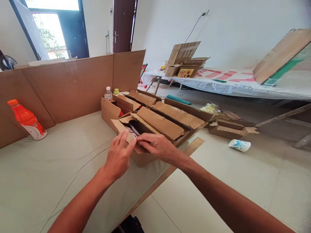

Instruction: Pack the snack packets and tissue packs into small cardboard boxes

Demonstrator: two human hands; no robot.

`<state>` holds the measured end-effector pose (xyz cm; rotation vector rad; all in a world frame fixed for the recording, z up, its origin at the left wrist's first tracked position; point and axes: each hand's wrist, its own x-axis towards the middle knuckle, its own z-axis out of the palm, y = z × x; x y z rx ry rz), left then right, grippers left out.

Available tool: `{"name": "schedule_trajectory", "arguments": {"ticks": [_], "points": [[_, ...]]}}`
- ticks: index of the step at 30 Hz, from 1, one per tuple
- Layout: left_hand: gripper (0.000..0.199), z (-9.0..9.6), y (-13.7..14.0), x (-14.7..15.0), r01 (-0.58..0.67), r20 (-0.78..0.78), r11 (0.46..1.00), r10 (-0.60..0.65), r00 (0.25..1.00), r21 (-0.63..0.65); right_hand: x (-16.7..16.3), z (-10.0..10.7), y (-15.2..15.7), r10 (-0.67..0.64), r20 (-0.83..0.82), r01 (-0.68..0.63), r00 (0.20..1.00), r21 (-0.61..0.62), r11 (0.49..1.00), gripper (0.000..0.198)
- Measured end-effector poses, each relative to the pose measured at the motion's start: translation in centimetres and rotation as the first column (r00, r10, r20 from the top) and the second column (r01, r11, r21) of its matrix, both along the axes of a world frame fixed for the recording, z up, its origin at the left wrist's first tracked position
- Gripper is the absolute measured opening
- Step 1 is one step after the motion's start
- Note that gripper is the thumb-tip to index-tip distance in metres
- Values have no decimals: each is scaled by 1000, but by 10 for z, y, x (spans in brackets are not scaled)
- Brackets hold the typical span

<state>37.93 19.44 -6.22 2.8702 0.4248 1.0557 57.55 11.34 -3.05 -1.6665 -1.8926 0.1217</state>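
Observation:
A low cardboard box with several flapped compartments sits at the table's edge. At its near left corner, my left hand bends its fingers over a cardboard flap, thumb towards the opening. My right hand reaches in from the right, thumb and fingers pinched together at the same opening. Whatever lies between those fingertips is too small to make out. A greyish-purple thing and something pinkish show inside this compartment, partly hidden by the hands. The fingertips of both hands are close together.
An orange bottle stands left, before a tall cardboard screen. A clear bottle and a green-capped container stand behind the box. On the floor at right lie an open carton and a white-and-blue cup.

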Motion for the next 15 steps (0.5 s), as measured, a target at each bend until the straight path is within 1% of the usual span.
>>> {"name": "schedule_trajectory", "arguments": {"ticks": [2, 4, 6, 8, 11, 15], "points": [[37, -6, 14, 19, 3, 7, 1000, -2, 1000, -30, 10, 5, 8, -105, 160, 121, 982, -95, 988, 31], [30, -12, 21, 25, 0, 21, 999, 2, 1000, -55, 19, 9, 17, -170, 314, 248, 934, -226, 942, 34], [31, -18, 23, 24, 0, 38, 997, 3, 999, -82, 24, 10, 25, -157, 390, 304, 907, -351, 886, 41], [34, -21, 22, 21, 9, 47, 994, -4, 999, -106, 25, 9, 34, -108, 392, 286, 913, -429, 857, 42], [36, -21, 22, 19, 32, 48, 991, -26, 999, -132, 20, 8, 45, -62, 401, 273, 914, -494, 825, 37], [38, -19, 24, 21, 51, 50, 987, -44, 998, -151, 14, 7, 54, -140, 443, 368, 885, -484, 794, 38]]}}
